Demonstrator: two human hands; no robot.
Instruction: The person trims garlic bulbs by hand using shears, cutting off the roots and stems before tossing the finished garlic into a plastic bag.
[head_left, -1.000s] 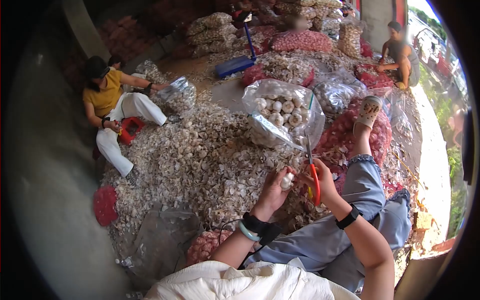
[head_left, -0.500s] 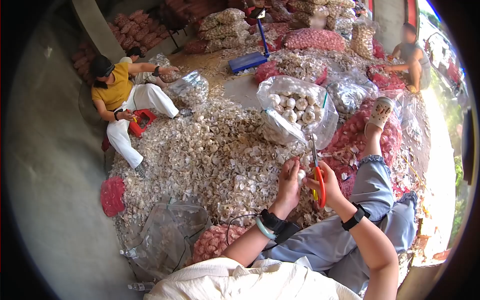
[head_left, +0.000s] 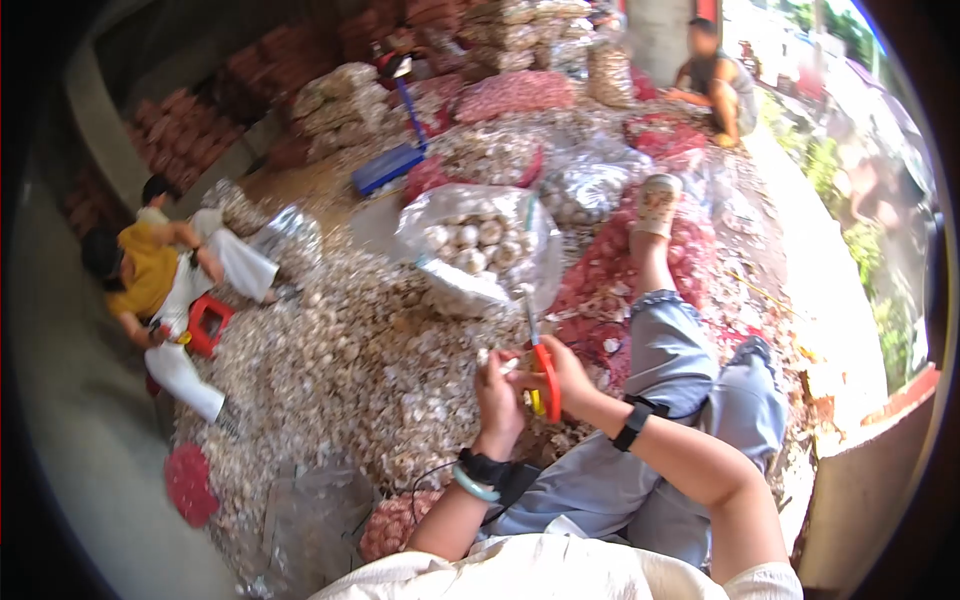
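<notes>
My left hand is closed around a garlic bulb, mostly hidden by the fingers. Against it, at the right, my right hand grips scissors with red-orange and yellow handles, and its fingertips reach toward the bulb. The blades point up and away from me; blur hides whether they are parted. Just beyond the hands, a clear plastic bag stands with its mouth open, holding several whole garlic bulbs. Loose garlic skins and trimmings lie heaped left of my hands.
My outstretched leg rests by a red mesh sack. At left, a person in a yellow top sits near a red stool. A blue scale and stacked sacks stand behind. Another person squats far right.
The view has swung to the right, so the surroundings appear further left. Both hands stay together, still holding the garlic bulb and scissors.
</notes>
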